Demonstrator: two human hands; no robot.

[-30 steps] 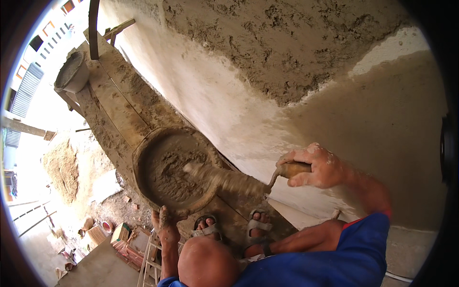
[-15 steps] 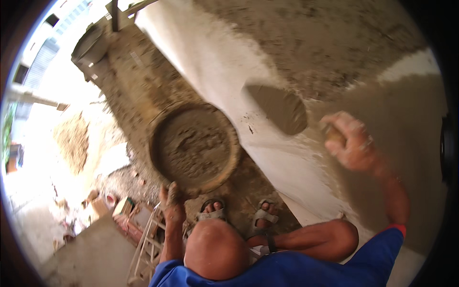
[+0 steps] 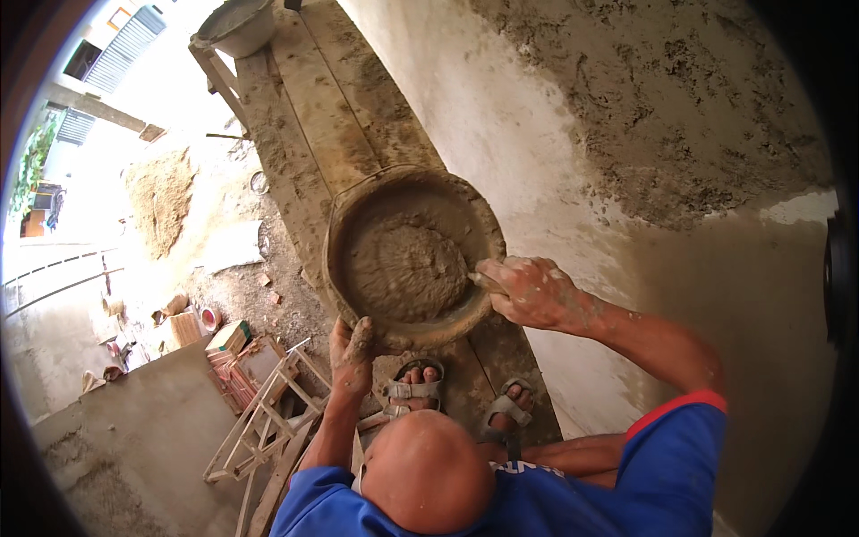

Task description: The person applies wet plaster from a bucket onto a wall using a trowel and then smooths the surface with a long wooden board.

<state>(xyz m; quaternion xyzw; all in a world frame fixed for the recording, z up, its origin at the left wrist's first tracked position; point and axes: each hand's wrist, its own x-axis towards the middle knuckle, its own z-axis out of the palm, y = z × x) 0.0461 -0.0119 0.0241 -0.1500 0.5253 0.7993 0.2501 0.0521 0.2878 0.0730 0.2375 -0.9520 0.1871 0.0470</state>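
Observation:
A round bucket [image 3: 495, 224] of wet grey-brown mortar [image 3: 403, 268] stands on the planks in front of my feet. My left hand [image 3: 352, 356] is closed on its near-left rim, thumb on top, with mortar on the fingers. At the right rim my right hand [image 3: 541, 294], smeared with mortar, grips a trowel by its handle [image 3: 486, 283]. The trowel's blade cannot be seen; it is down at the mortar inside the bucket. To the right rises a wall [image 3: 555, 179], partly pale, with a rough mortar-covered patch [image 3: 689, 98] and a smoother damp stretch [image 3: 743, 286].
My sandalled feet [image 3: 419, 380] are on the plank platform [image 3: 313, 116]. Another bucket [image 3: 242, 31] stands at its far end. Lower down on the left are a sand heap [image 3: 161, 197], stacked bricks [image 3: 237, 358] and a wooden frame [image 3: 268, 421].
My right hand has brought the trowel from the wall, left and down to the bucket, its blade now into the mortar. The left hand stays on the rim. The view has shifted.

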